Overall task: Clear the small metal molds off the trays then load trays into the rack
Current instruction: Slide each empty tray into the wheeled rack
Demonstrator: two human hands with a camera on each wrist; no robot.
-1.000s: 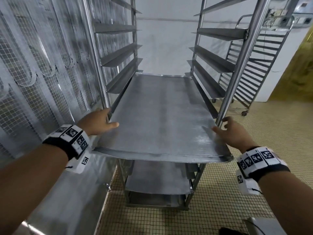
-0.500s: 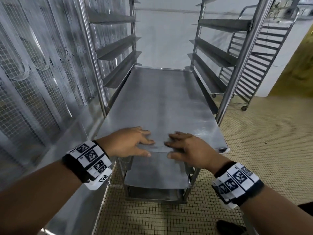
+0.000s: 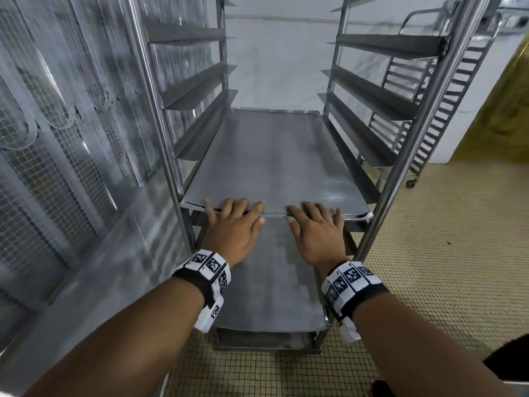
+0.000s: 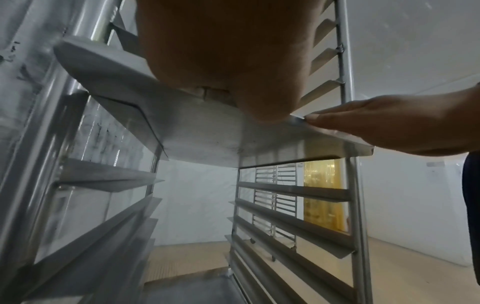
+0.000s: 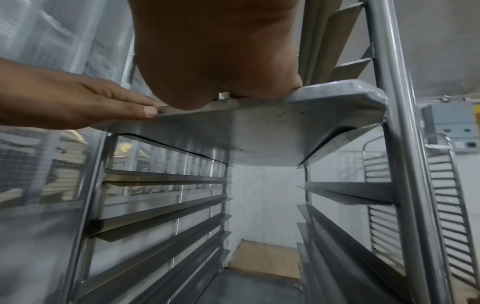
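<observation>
A bare flat metal tray lies on a pair of rails inside the steel rack, its near edge level with the front posts. My left hand and my right hand lie side by side against that near edge, fingers straight and flat on the tray's rim. From the left wrist view the tray's underside shows, with the right hand touching its edge. The right wrist view shows the tray's corner at the rack post and the left hand on the edge. No molds are in view.
A second tray sits on lower rails and sticks out toward me under my hands. Several bare rails run above on both sides. A wire-mesh wall stands on the left, another wheeled rack behind right, tiled floor around.
The hands moved from the tray's side edges to the middle of its near edge, and the tray slid deeper into the rack until its front edge reached the posts.
</observation>
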